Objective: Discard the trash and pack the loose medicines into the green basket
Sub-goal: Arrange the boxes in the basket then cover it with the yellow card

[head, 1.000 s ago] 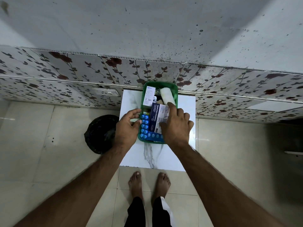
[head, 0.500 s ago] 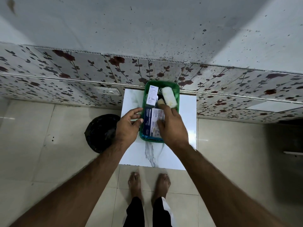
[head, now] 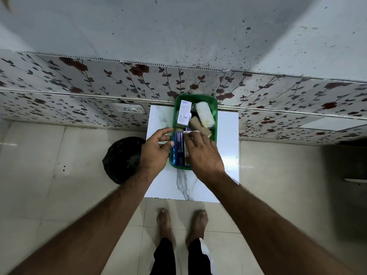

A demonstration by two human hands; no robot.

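The green basket [head: 215, 118] stands on a small white marble table [head: 228, 139], pushed against the wall. In its far half lie a white medicine box [head: 184, 113], a white bandage roll [head: 204, 115] and a brown roll [head: 198, 126]. A blue dressing box [head: 179, 148] lies in the near half beside a blue blister strip [head: 173, 155]. My right hand [head: 202, 155] covers the dressing box, fingers pressed on it. My left hand [head: 155, 150] holds the basket's left rim, its thumb against the box's edge.
A black-lined trash bin [head: 123, 159] sits on the floor just left of the table. A floral-tiled wall with a white socket [head: 129, 109] runs behind. My bare feet [head: 182, 225] stand on the beige floor tiles in front of the table.
My right hand has slid back to the basket's near end and pushed the dressing box down. The box now shows its blue side, and the far items are uncovered. My left hand stays on the rim.
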